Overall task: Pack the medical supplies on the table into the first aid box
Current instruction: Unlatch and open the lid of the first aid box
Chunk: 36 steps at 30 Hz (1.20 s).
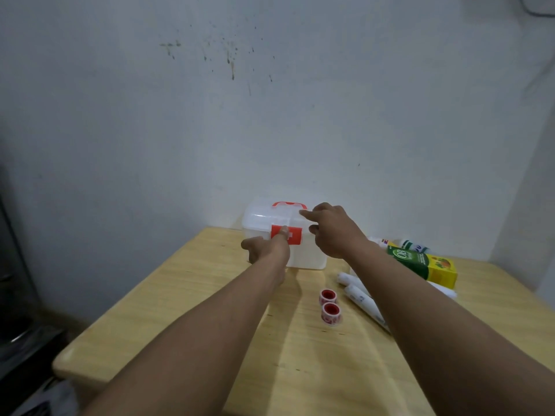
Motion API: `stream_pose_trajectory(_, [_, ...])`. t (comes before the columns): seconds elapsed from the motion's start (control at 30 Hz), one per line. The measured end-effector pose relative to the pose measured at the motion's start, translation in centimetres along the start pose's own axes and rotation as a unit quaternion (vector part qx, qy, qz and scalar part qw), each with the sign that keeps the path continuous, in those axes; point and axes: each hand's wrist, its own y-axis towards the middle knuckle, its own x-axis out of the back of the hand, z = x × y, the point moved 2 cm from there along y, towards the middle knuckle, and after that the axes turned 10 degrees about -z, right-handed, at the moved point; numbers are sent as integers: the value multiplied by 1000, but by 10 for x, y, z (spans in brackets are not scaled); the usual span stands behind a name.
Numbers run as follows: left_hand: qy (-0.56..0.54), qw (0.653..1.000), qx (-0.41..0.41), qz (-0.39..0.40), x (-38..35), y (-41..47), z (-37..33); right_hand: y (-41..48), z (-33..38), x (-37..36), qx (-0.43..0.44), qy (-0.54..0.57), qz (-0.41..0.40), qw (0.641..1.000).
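Box: I see the first aid box (285, 235) at the far edge of the surface (186, 295), close to the wall, lid down, red handle (289, 205) lying on top.
Box axis: its long side runs left to right across my view; the red latch (292, 235) faces me on the front wall.
Left hand: the left hand (265, 250) is on the front of the box, one fingertip pressed on the latch, thumb out toward the left corner. Fingers loosely spread, pinching nothing.
Right hand: the right hand (333, 232) hovers at the right end of the lid, index finger pointed toward the handle, the rest half curled. It holds nothing; I cannot tell if the fingertip touches the lid.
Key relation: the latch lies directly under the left fingertip, so the left hand is the nearer one for the release; the right sits above and to the right, placed to lift or steady the lid.
Supplies: all unpacked, to the right of the box and nearer me. Two red tape rolls (329, 307) side by side, white wrapped bandage rolls (360, 298) angled beside them, a green and yellow carton (423, 262), small white bottles (413, 245) behind it.
Stage, my judgement: opening step; packing not begun.
Risk, my judgement: the light box may slide toward the wall as the latch is pushed.
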Motion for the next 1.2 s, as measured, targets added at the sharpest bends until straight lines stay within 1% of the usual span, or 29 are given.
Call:
stream_pose_trajectory(0.13, [-31, 999, -7, -9, -1, -6, -3, -1, 0, 0, 1, -1, 4, 1000])
stream_pose_trajectory(0.23, [-55, 997, -36, -27, -2, -13, -17, 0, -1, 2, -2, -1, 7, 1000])
stream_pose_trajectory(0.3, [-22, 995, -88, -32, 1, -18, -25, -1, -1, 3, -1, 2, 8, 1000])
stream_pose_trajectory(0.37, [27, 984, -170, -35, 7, -17, -29, -3, 0, 4, 1, -1, 5, 1000])
stream_pose_trajectory(0.4, [50, 977, -206, -31, 11, -14, -30, -4, 0, 3, 1, -2, 1, 1000])
stream_pose_trajectory(0.47, [90, 962, -258, 1, 19, -6, -31, -4, -2, 2, -6, 8, -4, 1000])
stream_pose_trajectory(0.57, [105, 946, -301, 56, 29, 9, -31, -4, -6, -1, -16, 32, 3, 999])
stream_pose_trajectory(0.67, [113, 935, -330, 71, 31, 26, -32, -6, -10, -2, -58, 65, 8, 996])
stream_pose_trajectory(0.73, [138, 917, -370, 59, 30, 34, -32, -8, -12, -4, -86, 90, 18, 992])
stream_pose_trajectory(0.8, [166, 899, -404, 19, 29, 40, -33, -9, -13, -6, -92, 113, 23, 989])
stream_pose_trajectory(0.87, [184, 899, -397, -22, 30, 46, -34, -12, -12, -6, -100, 139, 23, 985])
stream_pose_trajectory(0.9, [191, 904, -382, -28, 29, 51, -33, -13, -13, -6, -114, 154, 21, 981])
stream_pose_trajectory(1.0, [222, 917, -331, 21, 29, 64, -32, -20, -17, -6, -171, 188, 14, 967])
stream_pose_trajectory(1.07, [238, 911, -335, 47, 30, 66, -33, -23, -19, -7, -187, 195, 21, 963])
stream_pose_trajectory(1.2, [244, 905, -347, 38, 35, 61, -37, -25, -19, -5, -196, 215, 14, 956])
